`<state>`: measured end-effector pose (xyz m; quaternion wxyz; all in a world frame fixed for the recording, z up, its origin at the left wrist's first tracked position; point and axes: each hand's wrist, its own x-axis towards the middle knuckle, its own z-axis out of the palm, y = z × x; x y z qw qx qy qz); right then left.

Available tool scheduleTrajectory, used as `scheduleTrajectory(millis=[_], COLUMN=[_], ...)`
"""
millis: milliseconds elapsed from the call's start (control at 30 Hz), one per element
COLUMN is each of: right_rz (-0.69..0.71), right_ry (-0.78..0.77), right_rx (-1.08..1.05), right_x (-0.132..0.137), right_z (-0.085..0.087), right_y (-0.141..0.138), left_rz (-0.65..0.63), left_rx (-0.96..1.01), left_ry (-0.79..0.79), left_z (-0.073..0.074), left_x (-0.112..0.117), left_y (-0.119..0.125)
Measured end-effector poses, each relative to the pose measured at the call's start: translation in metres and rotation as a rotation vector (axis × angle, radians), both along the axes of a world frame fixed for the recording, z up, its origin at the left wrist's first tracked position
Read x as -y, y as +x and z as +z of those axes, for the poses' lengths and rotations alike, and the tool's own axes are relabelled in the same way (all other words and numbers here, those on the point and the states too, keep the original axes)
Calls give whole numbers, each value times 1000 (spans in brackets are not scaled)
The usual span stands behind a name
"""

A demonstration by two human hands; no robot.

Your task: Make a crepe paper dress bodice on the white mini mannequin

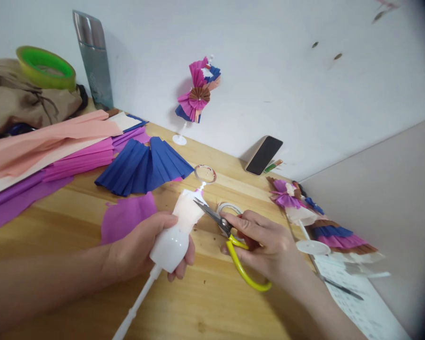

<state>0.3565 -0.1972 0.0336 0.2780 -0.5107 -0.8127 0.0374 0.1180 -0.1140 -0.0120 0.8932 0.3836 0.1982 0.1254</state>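
My left hand (145,241) is wrapped round a small white mannequin (170,245) on a thin stand pole, tilted so its neck points away from me. Pale paper (187,210) covers its upper body. In my right hand (265,241) is a pair of scissors (239,250) with yellow handles. Their blade tips are at the pale paper near the mannequin's shoulder; whether they touch it I cannot tell. Beyond the neck lies a clear ring (205,174). A roll of tape (230,207) lies partly hidden behind the scissors. Purple crepe paper (127,217) rests beside my left hand.
Pleated blue paper (145,167) and stacked crepe sheets (56,151) lie at the left. A flask (94,61), a dressed mannequin (198,94) and a phone (264,156) stand along the wall. More dressed mannequins (311,246) and a printed sheet (361,302) are at the right.
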Motion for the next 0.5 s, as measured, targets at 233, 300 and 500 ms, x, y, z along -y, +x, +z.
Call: scheduleTrajectory(millis=[233,300,500], right_rz=[-20,-84,-56], right_ry=[19,6,-115], right_rx=[-71,-113,-127], right_x=[-5,-6,-4], right_z=[0,4,15], right_y=[0,0,-4], left_rz=[-8,-5,16], left_rx=[-42,-40,-40], left_ry=[-7,0,61], left_z=[4,3,2], left_x=[-1,-1,0], left_y=[2,2,2])
